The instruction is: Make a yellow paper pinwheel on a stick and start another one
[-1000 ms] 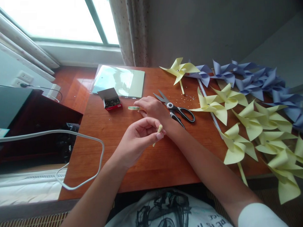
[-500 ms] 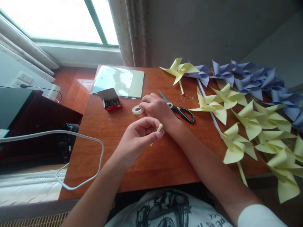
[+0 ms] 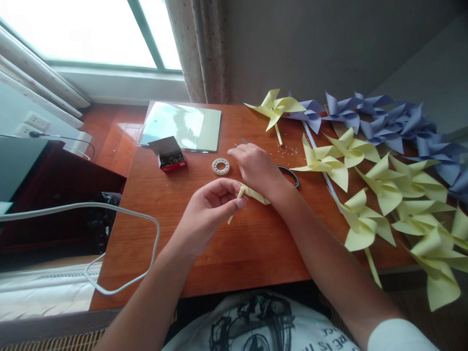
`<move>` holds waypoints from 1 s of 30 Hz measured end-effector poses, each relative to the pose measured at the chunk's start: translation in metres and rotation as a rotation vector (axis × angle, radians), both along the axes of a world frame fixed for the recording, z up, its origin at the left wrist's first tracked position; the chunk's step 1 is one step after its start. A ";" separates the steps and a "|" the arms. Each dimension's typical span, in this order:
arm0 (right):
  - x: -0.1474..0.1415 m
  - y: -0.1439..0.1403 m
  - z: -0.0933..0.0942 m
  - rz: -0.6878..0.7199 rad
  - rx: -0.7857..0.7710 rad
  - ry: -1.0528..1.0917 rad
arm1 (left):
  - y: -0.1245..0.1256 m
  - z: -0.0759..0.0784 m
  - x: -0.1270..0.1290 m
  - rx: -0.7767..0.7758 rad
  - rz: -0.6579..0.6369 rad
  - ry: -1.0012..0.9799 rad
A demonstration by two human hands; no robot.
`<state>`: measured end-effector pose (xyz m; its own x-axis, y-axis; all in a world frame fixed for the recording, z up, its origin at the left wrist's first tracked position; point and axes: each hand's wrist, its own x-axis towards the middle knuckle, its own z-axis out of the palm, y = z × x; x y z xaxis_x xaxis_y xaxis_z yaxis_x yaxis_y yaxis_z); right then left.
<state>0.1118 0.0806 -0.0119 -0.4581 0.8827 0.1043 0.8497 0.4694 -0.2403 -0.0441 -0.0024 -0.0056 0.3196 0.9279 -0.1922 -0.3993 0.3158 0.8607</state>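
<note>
Daylight from a big window (image 3: 71,27) and a curtain (image 3: 198,43) sit behind a reddish wooden tabletop (image 3: 206,253) pushed up to a grey wall. Near the middle, a thin rolled yellow paper stick (image 3: 235,203) is pinched at its upper end by the left hand (image 3: 210,209), thumb and fingertips closed tight around it, the lower end poking out below the fingers. A yellow paper strip (image 3: 255,195) runs from that pinch toward the right hand (image 3: 256,167), which is held palm down just above it with the fingers curled; whether anything is actually gripped in there can't be told from this angle. A small tape roll (image 3: 221,166) is lying flat just left of the right hand, not touched. Scissors (image 3: 290,174) are mostly hidden under the right hand, only a black handle loop showing. Further back, an open little box of pins (image 3: 167,153) and a glossy green sheet (image 3: 182,125) are seen. Yellow pinwheels (image 3: 388,195) and purple pinwheels (image 3: 389,121) are piled along the right side, and a white cable (image 3: 116,210) is looped over the left edge.
</note>
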 end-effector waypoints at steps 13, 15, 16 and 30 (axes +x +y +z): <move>0.027 -0.072 0.007 -0.148 -0.145 0.011 | 0.004 0.006 0.001 -0.079 0.295 -0.001; 0.025 -0.071 0.002 -0.143 -0.142 -0.025 | 0.004 0.005 0.001 -0.081 0.297 -0.004; 0.024 -0.070 0.001 -0.134 -0.135 -0.029 | 0.004 0.004 0.001 -0.078 0.292 -0.007; -0.040 0.006 -0.007 0.308 0.113 0.205 | 0.004 0.014 -0.010 0.093 0.248 -0.167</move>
<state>0.0716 0.0867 -0.0187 -0.6600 0.6846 0.3095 0.6043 0.7285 -0.3227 -0.0536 0.0012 0.0087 0.1009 0.9927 -0.0662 -0.5930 0.1134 0.7972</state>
